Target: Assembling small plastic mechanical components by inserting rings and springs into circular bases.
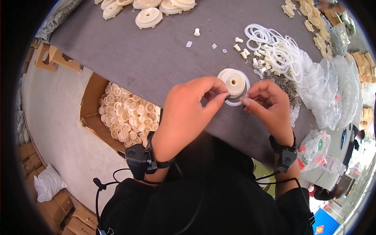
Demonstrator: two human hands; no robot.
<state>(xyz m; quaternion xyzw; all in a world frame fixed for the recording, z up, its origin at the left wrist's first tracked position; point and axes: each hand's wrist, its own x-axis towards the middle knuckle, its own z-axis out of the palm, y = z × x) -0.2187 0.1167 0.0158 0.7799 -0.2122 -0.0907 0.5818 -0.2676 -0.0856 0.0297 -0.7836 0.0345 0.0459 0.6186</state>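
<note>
A cream plastic disc point(236, 89) with a round hole in its raised hub is between my hands, over the near part of the grey table. A translucent white sealing ring point(248, 81) lies partly around it, off to the right and hanging below its near edge. My left hand point(196, 100) is closed, thumb and forefinger pinching the ring beside the disc's left edge. From the right, my right hand point(268, 103) pinches the ring's lower right side between thumb and forefinger. Its other fingers are curled. Whether the disc rests on the table, I cannot tell.
Several loose rings point(260, 34), small cream plugs point(263, 62) and a heap of metal springs point(288, 87) lie to the right, beside plastic bags point(321, 94). More discs point(149, 18) sit at the far edge. A cardboard box point(91, 94) of cream caps point(127, 113) stands at left.
</note>
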